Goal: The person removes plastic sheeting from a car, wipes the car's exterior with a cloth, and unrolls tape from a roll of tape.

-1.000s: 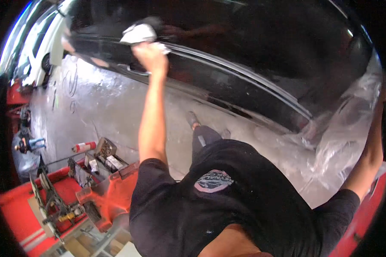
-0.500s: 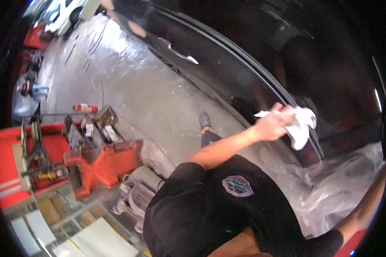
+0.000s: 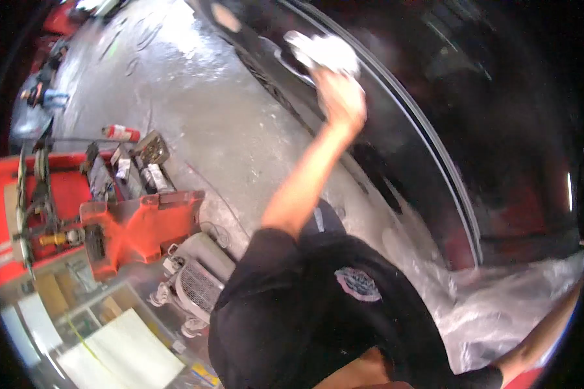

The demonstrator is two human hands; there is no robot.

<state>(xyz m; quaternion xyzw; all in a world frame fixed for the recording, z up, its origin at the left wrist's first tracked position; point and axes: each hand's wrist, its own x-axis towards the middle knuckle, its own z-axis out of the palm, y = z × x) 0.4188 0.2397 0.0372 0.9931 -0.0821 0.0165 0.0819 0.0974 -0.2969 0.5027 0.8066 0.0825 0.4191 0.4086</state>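
Observation:
My left hand [image 3: 340,97] grips a bunched white cloth [image 3: 331,53] and holds it to the side of a glossy black car [image 3: 402,149]. The cloth lies over or right beside the bright door handle [image 3: 291,63]; part of the handle is hidden. Motion blurs the cloth and fingers a little. A long trim strip [image 3: 428,139] runs along the car to the right of my hand. My right forearm [image 3: 545,330] reaches up the right edge, past crumpled clear plastic sheeting [image 3: 499,305]; the right hand itself is lost beyond the dark rim of the view.
On the left stand a red ramp-like part [image 3: 139,233], a grey machine with a grille [image 3: 201,285] and a metal box [image 3: 152,148]. A red fire extinguisher [image 3: 121,133] lies behind them. Flat white panels [image 3: 123,353] lie lower left. Another person [image 3: 42,97] is far off on the concrete floor [image 3: 201,123].
My left hand has carried the white cloth forward along the car, from the trim strip near the plastic sheeting to the door handle. The view has shifted slightly.

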